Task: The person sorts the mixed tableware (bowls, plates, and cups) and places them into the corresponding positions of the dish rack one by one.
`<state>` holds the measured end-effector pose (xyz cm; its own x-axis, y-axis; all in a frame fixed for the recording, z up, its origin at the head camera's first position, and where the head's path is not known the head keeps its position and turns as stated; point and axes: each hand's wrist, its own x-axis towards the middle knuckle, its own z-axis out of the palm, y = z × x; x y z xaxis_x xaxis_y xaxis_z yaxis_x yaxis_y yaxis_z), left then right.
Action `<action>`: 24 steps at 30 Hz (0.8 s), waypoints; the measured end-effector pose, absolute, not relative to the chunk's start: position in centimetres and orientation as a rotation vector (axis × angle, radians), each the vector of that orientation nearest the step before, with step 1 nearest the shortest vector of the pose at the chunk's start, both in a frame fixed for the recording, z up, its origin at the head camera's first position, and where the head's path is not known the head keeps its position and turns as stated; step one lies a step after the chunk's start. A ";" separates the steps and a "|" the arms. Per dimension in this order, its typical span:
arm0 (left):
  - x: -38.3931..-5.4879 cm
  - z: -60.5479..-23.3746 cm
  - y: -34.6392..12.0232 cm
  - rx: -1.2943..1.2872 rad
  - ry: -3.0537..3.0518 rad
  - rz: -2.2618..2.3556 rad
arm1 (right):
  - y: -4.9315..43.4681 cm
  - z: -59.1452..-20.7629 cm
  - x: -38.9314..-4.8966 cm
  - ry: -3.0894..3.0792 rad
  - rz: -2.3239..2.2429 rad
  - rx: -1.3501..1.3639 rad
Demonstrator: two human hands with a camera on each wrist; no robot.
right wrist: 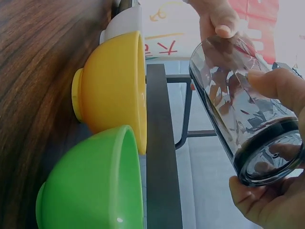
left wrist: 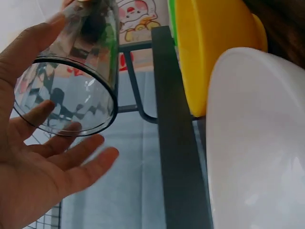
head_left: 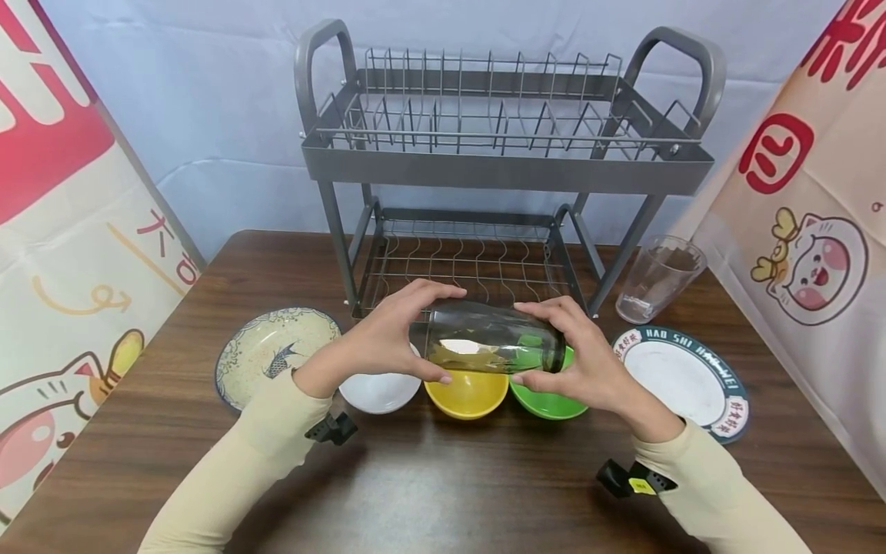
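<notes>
A dark see-through tumbler (head_left: 494,337) lies sideways in the air between the two hands, above the row of bowls. My left hand (head_left: 392,332) holds its rim end, thumb below and fingers above in the head view; the open rim faces the left wrist camera. My right hand (head_left: 577,350) grips the thick base end (right wrist: 271,157) between thumb and fingers. Beneath the tumbler stand a white bowl (head_left: 381,394), a yellow bowl (head_left: 467,396) and a green bowl (head_left: 550,405), their back parts partly hidden by the hands and tumbler.
Behind the bowls rises a grey two-tier dish rack (head_left: 508,169) with wire shelves. A fish-patterned plate (head_left: 256,350) lies on the left of the wooden table (head_left: 415,492). At right are a green-rimmed plate (head_left: 674,377) and a clear, tilted-looking cup (head_left: 657,281).
</notes>
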<state>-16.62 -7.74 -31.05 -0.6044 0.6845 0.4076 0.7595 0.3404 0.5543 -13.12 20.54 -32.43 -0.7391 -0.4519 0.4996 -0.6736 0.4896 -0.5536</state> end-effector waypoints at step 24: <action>-16.5 -31.3 -8.1 -1.309 -2.362 -1.320 | 20.1 -32.6 -13.5 -2.391 1.162 0.995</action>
